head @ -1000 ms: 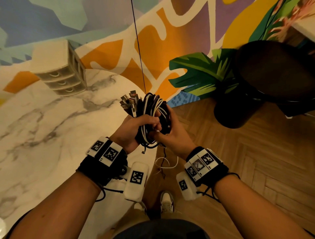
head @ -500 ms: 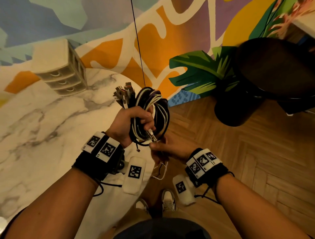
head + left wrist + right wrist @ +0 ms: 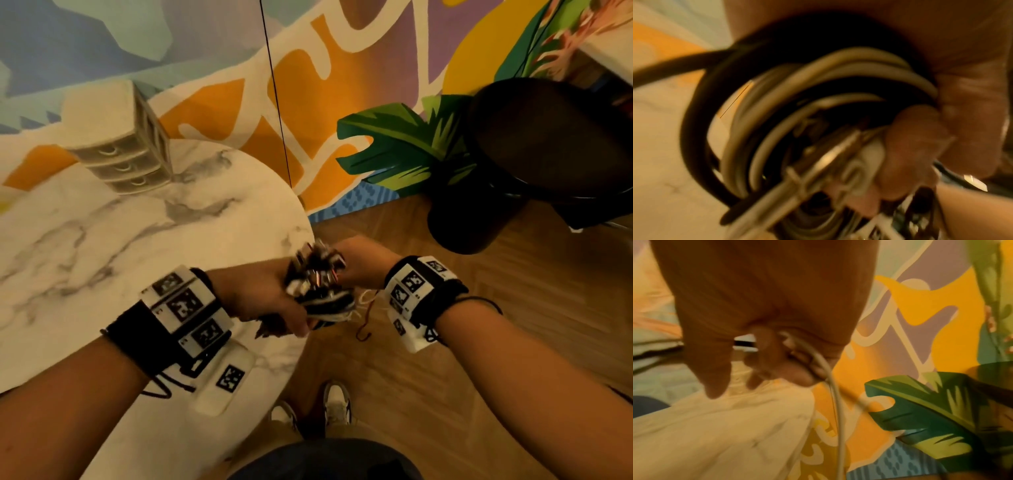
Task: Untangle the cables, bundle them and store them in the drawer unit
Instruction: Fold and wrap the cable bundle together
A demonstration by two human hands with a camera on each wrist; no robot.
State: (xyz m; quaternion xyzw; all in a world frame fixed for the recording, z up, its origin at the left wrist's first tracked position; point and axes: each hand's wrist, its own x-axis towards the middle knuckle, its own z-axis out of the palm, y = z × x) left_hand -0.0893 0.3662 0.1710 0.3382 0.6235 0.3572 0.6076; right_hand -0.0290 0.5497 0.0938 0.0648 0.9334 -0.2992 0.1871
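The cable bundle, black and white coils with the metal plugs pointing up, sits at the centre of the head view, just at the edge of the marble table. I judge the step is securing the coil with a loose end. To do it well, I would keep the loops pressed flat together and pull the free white cable tight around them before tucking it in.

My left hand is closed around the coil, its fingers curled over the loops and plugs. My right hand touches the bundle from the right; its fingers are curled and the white cable runs out between them.

The drawer unit stands in the upper left, well apart, with its drawers appearing closed.
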